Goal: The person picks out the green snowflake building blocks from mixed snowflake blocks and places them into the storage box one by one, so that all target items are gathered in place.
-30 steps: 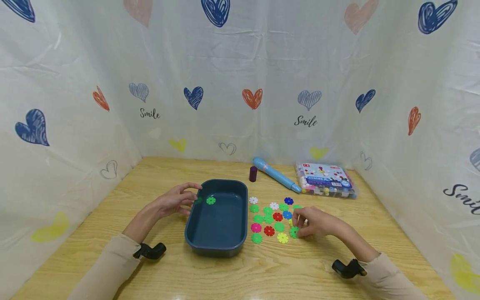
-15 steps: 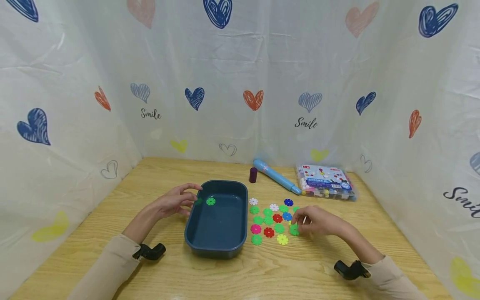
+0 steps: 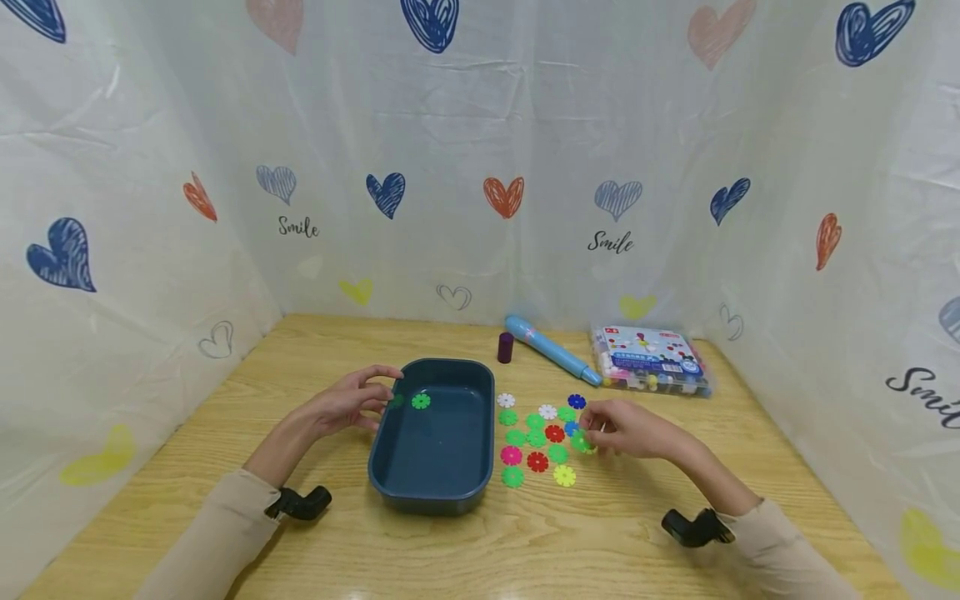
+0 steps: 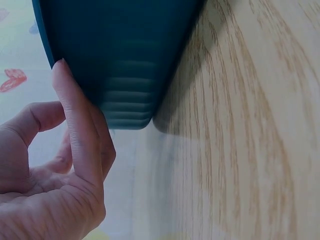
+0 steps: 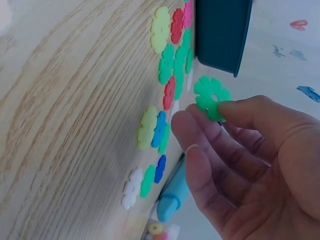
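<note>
One green flower disc (image 5: 211,97) pinched in my right hand (image 3: 626,429), lifted just above the loose discs (image 3: 542,437) on the table (image 3: 525,542). My left hand (image 3: 347,403), fingers relaxed, touches the blue tub's (image 3: 435,487) outer wall; another green disc (image 3: 421,402) lies inside.

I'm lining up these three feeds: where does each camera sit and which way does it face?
Head: worn high, looks forward and down at table; both hands, sleeves show.
Left wrist: beside left hand, faces blue tray.
Right wrist: by right hand, faces pinched green disc.
Shared: the tray appears in all three views.
</note>
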The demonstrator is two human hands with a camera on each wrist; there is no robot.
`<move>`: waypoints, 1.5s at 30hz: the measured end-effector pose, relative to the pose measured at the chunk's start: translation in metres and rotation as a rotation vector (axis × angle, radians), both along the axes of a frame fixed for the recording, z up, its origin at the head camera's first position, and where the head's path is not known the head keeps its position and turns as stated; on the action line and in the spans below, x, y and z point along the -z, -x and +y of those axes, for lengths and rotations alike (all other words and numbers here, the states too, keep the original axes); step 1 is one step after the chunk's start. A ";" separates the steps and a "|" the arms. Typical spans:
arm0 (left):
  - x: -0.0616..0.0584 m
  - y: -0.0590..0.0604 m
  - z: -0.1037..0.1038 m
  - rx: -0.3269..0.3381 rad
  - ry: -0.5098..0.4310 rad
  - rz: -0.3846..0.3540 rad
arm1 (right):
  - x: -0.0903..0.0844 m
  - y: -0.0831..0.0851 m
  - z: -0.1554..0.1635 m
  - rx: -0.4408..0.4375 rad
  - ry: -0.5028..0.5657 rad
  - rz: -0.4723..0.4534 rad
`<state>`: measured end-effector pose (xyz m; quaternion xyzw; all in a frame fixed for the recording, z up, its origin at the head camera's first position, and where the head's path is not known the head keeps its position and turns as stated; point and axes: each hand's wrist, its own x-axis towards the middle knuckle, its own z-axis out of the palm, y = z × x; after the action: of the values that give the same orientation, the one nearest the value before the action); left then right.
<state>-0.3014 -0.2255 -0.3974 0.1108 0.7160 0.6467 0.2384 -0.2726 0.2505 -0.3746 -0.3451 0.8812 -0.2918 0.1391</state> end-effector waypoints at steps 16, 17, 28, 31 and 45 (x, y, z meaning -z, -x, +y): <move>0.001 0.000 -0.001 -0.005 0.004 0.001 | -0.009 0.010 -0.028 -0.050 0.026 0.136; 0.001 0.000 -0.001 -0.003 0.003 0.000 | -0.010 0.010 -0.030 -0.046 0.022 0.135; 0.000 0.000 -0.001 0.006 -0.007 -0.004 | -0.015 0.023 -0.052 -0.086 0.054 0.207; 0.000 0.000 -0.001 0.006 -0.004 -0.003 | -0.019 0.026 -0.060 -0.085 0.055 0.200; 0.000 0.000 0.000 -0.008 0.028 0.011 | -0.043 0.043 -0.104 -0.046 0.053 0.157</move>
<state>-0.3012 -0.2254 -0.3969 0.1080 0.7266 0.6371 0.2335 -0.3152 0.1468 -0.3315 -0.3907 0.8731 -0.2839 0.0673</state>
